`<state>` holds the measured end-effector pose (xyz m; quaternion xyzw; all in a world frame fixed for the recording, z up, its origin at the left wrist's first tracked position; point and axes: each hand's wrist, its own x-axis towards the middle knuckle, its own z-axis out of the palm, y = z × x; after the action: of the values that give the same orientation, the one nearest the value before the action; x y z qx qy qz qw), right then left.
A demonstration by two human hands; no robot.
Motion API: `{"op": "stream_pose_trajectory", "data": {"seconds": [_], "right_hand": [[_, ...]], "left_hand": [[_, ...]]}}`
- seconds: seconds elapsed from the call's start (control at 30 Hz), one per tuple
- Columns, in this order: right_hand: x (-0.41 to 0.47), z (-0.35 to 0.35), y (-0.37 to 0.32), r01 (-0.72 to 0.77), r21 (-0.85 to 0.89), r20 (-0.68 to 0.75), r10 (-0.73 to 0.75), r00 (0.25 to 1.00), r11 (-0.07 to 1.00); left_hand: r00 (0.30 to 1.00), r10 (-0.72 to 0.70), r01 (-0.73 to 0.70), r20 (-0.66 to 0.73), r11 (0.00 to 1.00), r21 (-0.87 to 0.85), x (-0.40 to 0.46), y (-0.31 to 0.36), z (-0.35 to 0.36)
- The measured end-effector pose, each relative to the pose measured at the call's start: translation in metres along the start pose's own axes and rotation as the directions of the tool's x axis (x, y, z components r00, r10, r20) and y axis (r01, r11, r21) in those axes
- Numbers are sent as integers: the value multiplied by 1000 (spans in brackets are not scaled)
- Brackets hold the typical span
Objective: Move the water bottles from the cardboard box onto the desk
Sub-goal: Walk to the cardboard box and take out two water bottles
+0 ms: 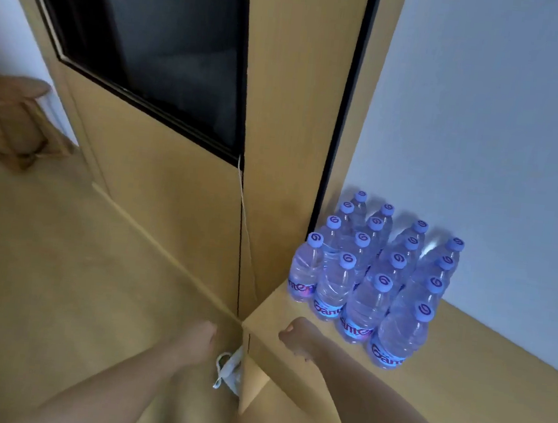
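Bottles (372, 273) packed in rows in desk (459, 385) corner by wall, saving space. Left hand (200, 337), right hand (298, 337) loosely curled, empty; box unseen.

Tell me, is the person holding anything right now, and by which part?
Nothing is held. The left hand and right hand both hang free with loosely curled fingers, near the desk corner where the bottles stand.

We count sixteen water bottles (371, 272) with purple caps, all standing together on the table (459, 385). They make four rows of four, right beside the wall. We see two hands, the left hand (200, 337) and the right hand (298, 339), near the table's corner. There is one table.
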<state>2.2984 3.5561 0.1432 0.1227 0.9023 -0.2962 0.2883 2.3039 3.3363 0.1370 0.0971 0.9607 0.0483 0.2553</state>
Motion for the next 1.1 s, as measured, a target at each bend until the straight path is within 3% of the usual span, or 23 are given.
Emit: {"op": "stream_pose_trajectory", "data": {"seconds": [0.4,0.67,0.83,1.1], "right_hand": [[59,77,-229,280,-253,221,-227,949,926],[97,146,-387,514,-305,334,-415,846,801],[134,198,-465,556,-370,332,-453,827,744],[220,237,-575,590,-408,413,-436,800,697]], "left_hand": [[914,-401,395,-59,914,-95,-12,-234,-42],[774,-633,604,29,723,-337,-40,-386,-55],[693,-716,677,90,602,-423,-49,-452,-51],[652,-745,717,141,546,-434,16,-542,-78]]}}
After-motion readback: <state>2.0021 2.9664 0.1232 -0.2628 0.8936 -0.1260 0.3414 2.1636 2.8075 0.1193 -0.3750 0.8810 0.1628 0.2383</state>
